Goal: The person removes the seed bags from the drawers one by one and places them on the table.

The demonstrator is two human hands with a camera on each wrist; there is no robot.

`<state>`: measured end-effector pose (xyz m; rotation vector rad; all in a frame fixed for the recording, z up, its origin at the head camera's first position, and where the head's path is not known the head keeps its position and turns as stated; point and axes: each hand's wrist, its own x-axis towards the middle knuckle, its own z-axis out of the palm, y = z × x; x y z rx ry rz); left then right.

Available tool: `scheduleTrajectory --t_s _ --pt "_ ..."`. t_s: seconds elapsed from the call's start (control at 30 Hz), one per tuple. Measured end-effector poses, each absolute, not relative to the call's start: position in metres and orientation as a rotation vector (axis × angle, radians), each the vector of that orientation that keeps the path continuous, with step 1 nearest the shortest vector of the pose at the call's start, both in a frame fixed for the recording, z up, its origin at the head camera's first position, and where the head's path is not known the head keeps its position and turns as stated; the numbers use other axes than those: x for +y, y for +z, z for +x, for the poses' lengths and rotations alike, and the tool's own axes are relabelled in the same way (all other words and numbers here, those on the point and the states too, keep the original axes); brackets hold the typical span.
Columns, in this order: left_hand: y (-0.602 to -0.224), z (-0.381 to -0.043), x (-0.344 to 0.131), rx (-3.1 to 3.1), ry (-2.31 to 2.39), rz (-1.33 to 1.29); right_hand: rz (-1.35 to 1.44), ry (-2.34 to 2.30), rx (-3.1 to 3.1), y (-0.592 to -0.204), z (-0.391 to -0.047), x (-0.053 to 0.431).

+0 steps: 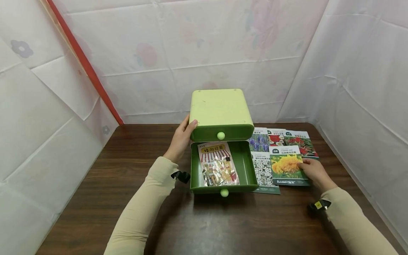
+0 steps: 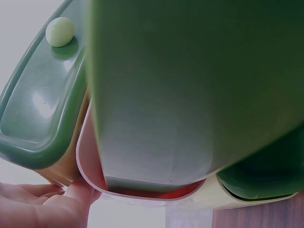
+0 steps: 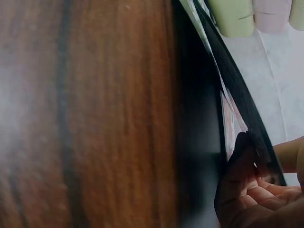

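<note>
A small drawer cabinet (image 1: 220, 106) with a pale green top stands mid-table. My left hand (image 1: 180, 141) rests against its left side, the thumb near the top front corner. In the left wrist view the fingers (image 2: 71, 199) lie against the casing beside a pink section (image 2: 84, 154). A green drawer (image 1: 247, 166) below the shut top one is pulled out, with a shiny seed packet (image 1: 218, 164) lying in it. On the right, my right hand (image 1: 315, 171) pinches the right edge of a seed packet with a yellow flower (image 1: 287, 164); the right wrist view shows it edge-on, tilted up.
Several more seed packets lie right of the cabinet, among them one with white flowers (image 1: 264, 171), one with purple flowers (image 1: 259, 141) and one with red flowers (image 1: 299, 140). White sheeting (image 1: 143, 71) surrounds the dark wooden table (image 1: 134, 170) at the back and sides.
</note>
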<state>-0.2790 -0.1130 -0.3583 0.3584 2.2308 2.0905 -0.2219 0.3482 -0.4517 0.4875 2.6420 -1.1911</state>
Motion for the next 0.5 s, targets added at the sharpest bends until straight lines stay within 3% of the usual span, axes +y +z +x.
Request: scheduleTrajectory --t_s 0.5 --pt "-0.3582 -0.2798 -0.1125 2.227 2.095 0.344 0.393 -1.106 2.713 -0.4543 -0.2170 0.3428"
